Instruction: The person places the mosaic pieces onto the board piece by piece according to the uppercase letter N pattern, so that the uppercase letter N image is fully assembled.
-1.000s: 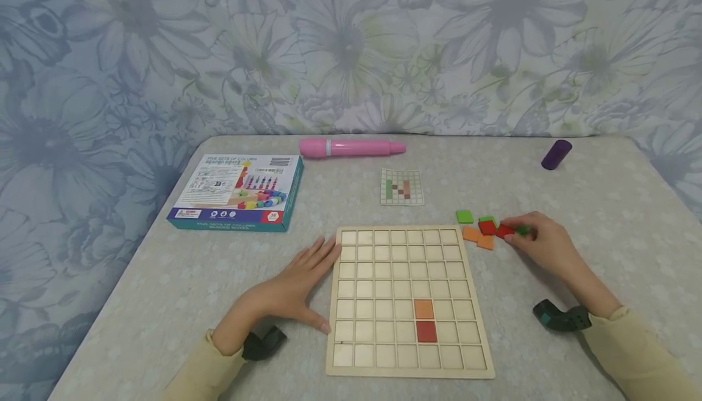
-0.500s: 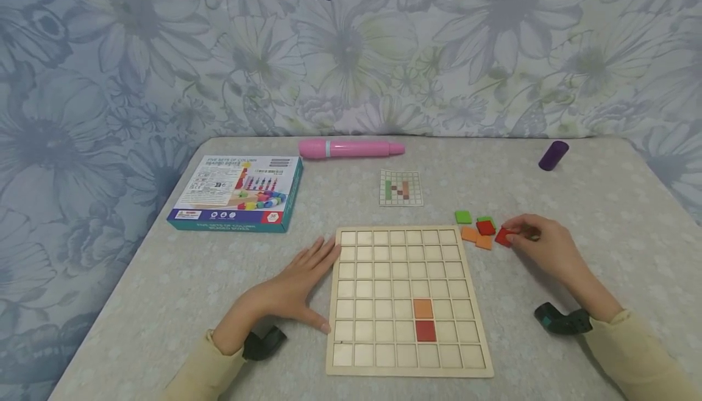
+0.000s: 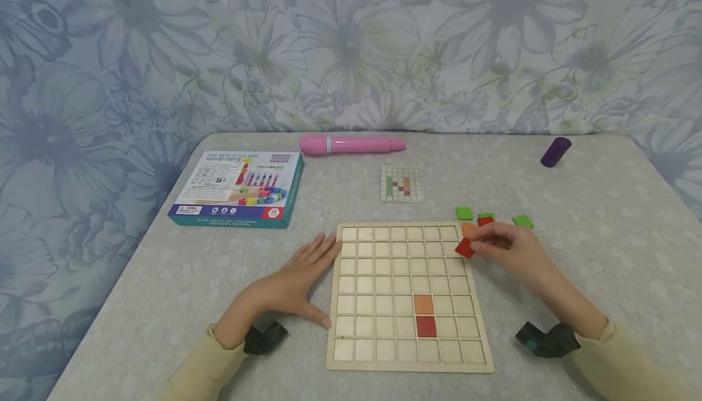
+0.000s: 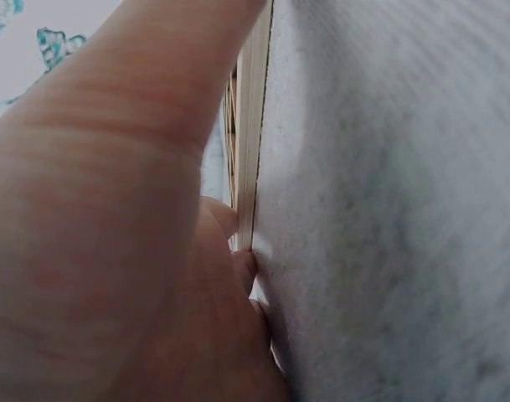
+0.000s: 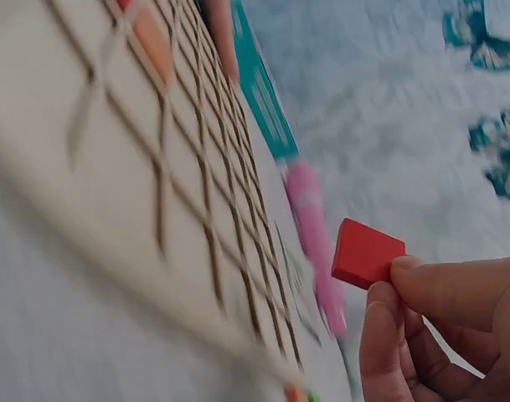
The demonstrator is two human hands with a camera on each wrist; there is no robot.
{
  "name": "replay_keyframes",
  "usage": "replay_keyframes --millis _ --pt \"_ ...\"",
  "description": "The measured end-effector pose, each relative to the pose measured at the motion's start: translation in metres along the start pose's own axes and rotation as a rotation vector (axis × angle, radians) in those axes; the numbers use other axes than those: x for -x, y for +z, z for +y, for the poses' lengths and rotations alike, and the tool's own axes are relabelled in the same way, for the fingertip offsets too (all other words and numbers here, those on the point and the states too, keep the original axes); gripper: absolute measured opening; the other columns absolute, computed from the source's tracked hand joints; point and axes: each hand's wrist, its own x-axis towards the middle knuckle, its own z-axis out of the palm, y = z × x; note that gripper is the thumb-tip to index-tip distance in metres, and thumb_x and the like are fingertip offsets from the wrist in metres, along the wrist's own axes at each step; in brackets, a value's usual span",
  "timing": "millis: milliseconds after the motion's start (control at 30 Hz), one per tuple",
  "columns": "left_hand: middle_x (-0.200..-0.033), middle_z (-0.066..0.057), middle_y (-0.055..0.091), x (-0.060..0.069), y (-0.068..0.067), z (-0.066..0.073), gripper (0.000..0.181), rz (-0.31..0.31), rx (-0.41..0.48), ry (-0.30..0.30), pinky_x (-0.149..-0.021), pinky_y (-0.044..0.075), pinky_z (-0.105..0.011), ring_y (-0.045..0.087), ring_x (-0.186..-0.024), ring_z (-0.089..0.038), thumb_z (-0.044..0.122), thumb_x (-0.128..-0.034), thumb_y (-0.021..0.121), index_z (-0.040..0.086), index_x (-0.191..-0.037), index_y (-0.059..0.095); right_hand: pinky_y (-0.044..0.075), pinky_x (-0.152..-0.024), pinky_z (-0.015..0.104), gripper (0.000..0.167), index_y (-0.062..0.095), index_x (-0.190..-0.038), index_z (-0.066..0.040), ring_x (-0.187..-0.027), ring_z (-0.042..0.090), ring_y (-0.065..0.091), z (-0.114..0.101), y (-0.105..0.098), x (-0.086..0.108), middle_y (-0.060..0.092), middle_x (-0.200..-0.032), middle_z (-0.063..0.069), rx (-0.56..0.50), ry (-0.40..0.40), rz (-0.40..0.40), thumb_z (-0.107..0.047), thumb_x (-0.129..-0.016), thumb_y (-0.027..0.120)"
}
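Note:
A red square tile (image 5: pixel 368 253) is pinched between the thumb and fingers of my right hand (image 3: pixel 512 253), above the right edge of the wooden grid board (image 3: pixel 375 284). My left hand (image 3: pixel 290 282) lies with fingers spread, its fingertips and thumb touching the board's left edge. In the board's cells sit an orange tile (image 3: pixel 423 305) and, directly below it, another red tile (image 3: pixel 426 326). Beyond the right hand are loose green tiles (image 3: pixel 464 212), with red and orange ones partly hidden behind the fingers.
A small printed grid card (image 3: pixel 402 184) lies behind the board. A flat cardboard box (image 3: pixel 236 189) is at the left, a pink marker-shaped tube (image 3: pixel 353 144) at the back, and a purple cylinder (image 3: pixel 556 152) at the back right.
My right hand has picked up the red tile from the loose tiles and carried it left to the board's edge, uncovering a green tile. My left hand stays put.

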Motion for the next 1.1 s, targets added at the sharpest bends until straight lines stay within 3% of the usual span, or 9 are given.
replay_keyframes --millis 133,267,533,1100 --pt "-0.155 -0.013 -0.004 0.0 0.0 -0.001 0.126 0.001 -0.005 0.001 -0.108 0.0 -0.052 -0.011 -0.138 -0.03 0.06 -0.0639 0.077 0.005 -0.15 0.004 0.049 -0.066 0.026 0.02 0.067 -0.1 0.001 -0.077 0.016 0.061 -0.013 0.033 0.002 0.065 -0.09 0.008 -0.147 0.004 -0.145 -0.014 -0.087 0.068" --pt "-0.155 -0.013 -0.005 -0.001 0.002 -0.003 0.125 0.003 -0.009 0.004 -0.108 0.001 -0.052 -0.011 -0.138 -0.03 0.059 -0.0642 0.076 0.005 -0.15 0.003 0.049 -0.064 0.026 0.015 0.068 -0.097 -0.002 -0.074 0.019 0.06 -0.02 0.059 0.003 0.065 -0.085 0.007 -0.182 -0.018 -0.24 -0.013 -0.086 0.068" --pt "-0.155 -0.013 -0.005 0.0 0.002 -0.003 0.125 0.005 -0.01 0.0 -0.108 0.0 -0.052 -0.011 -0.138 -0.03 0.06 -0.0642 0.076 0.005 -0.15 0.004 0.045 -0.058 0.025 0.005 0.072 -0.088 -0.011 -0.065 0.016 0.054 -0.025 0.084 0.003 0.062 -0.076 0.0 -0.103 -0.048 -0.253 -0.012 -0.083 0.072" --pt "-0.155 -0.011 -0.006 0.001 0.0 -0.001 0.125 -0.001 0.007 -0.02 -0.108 0.001 -0.051 -0.012 -0.138 -0.027 0.061 -0.0639 0.076 0.007 -0.151 0.003 0.043 -0.059 0.024 0.015 0.068 -0.079 -0.024 -0.068 0.008 0.048 -0.023 0.094 0.011 0.054 -0.074 -0.013 0.132 -0.248 -0.261 -0.01 -0.08 0.075"
